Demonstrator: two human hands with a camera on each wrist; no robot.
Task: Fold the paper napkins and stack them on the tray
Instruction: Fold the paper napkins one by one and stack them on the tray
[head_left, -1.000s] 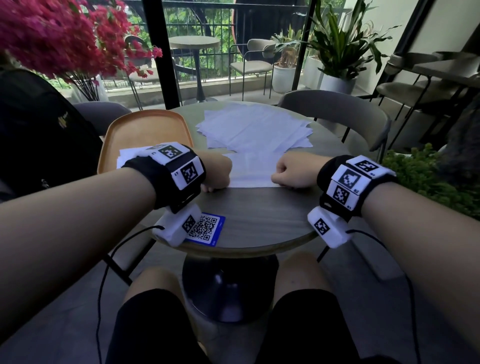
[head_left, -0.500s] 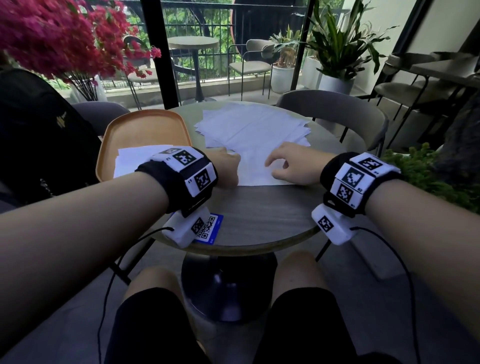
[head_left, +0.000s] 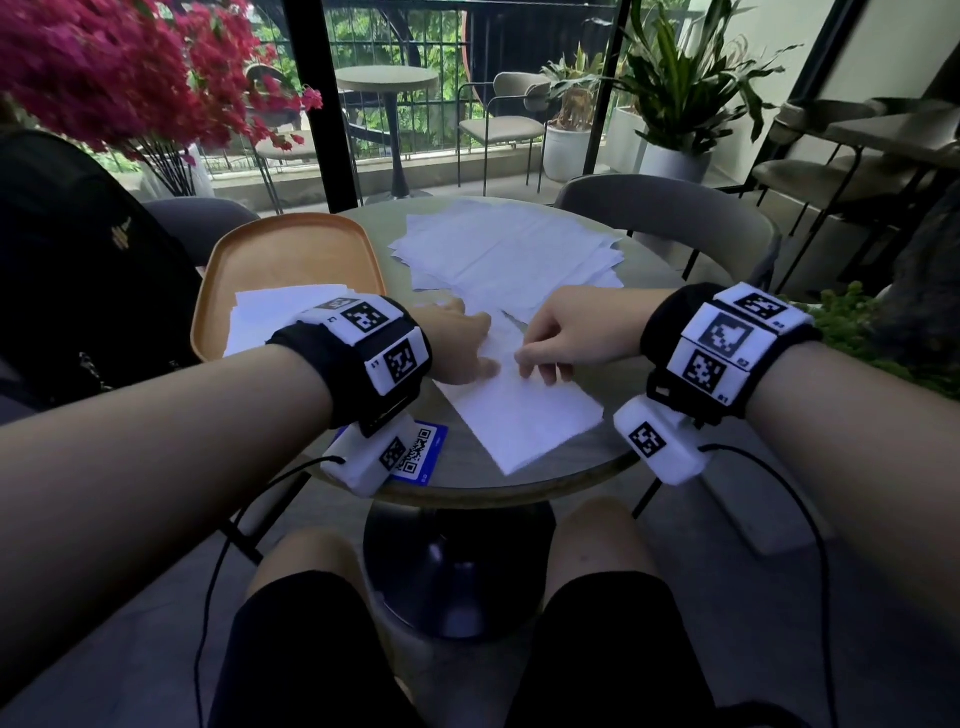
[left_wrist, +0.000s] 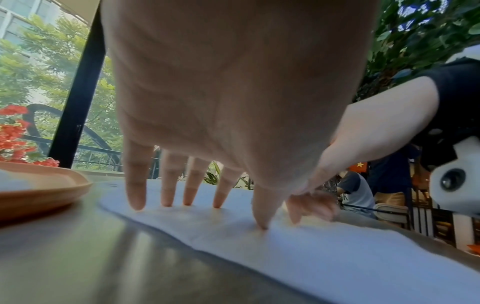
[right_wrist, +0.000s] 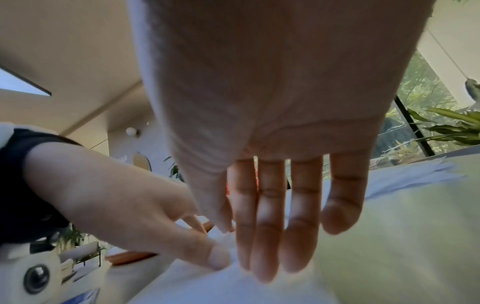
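Napkin in hand (head_left: 519, 410): nearest on the surface (head_left: 467, 483), folded strip, pressed flat by both grips.
Left hand (head_left: 460, 345): fingers straight, pressing.
Right hand (head_left: 569, 332): fingers straight, pressing.
Tray (head_left: 291, 249): few folded napkins (head_left: 270, 312) stacked.
Unfolded pile (head_left: 509, 249): farthest, many left.

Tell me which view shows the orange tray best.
The head view: the orange tray appears whole, holding white napkins. The left wrist view shows only its rim; the right wrist view gives only a blurred orange sliver.
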